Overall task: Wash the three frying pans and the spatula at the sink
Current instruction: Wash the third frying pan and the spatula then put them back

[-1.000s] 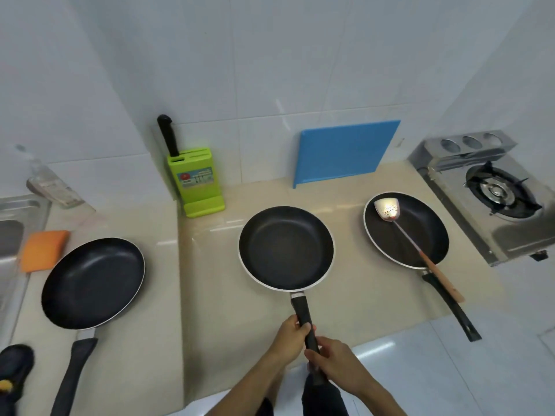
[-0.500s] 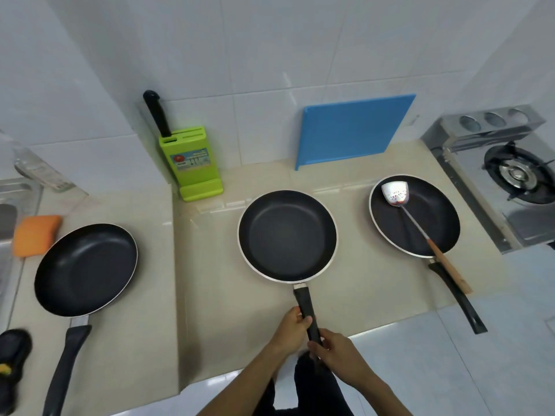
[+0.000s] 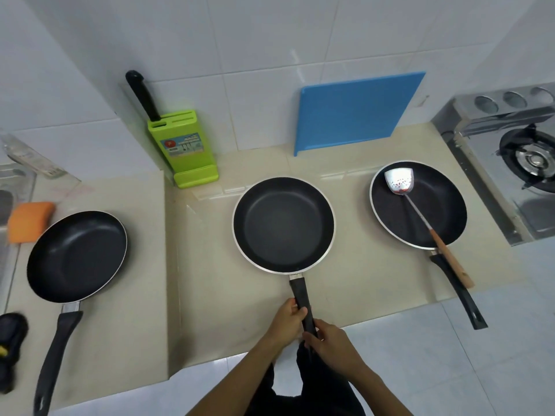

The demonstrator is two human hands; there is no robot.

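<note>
Three black frying pans lie on the beige counter (image 3: pixel 228 298). The middle pan (image 3: pixel 283 225) points its handle toward me; my left hand (image 3: pixel 286 321) and my right hand (image 3: pixel 330 340) both grip that handle near the counter's front edge. The left pan (image 3: pixel 76 255) sits near the sink (image 3: pixel 7 202), which shows only at the left edge. The right pan (image 3: pixel 420 205) holds a metal spatula (image 3: pixel 420 217) with a wooden handle and red stains on its blade.
A green knife block (image 3: pixel 183 148) with a black-handled knife stands at the wall. A blue cutting board (image 3: pixel 357 111) leans on the tiles. An orange sponge (image 3: pixel 28 220) lies by the sink. A gas stove (image 3: pixel 522 166) is at right. A dark object (image 3: pixel 10 343) sits at lower left.
The view has shifted so the counter sits slightly lower and closer. Both hands have kept their grip on the middle pan's handle; the pans have not visibly moved on the counter.
</note>
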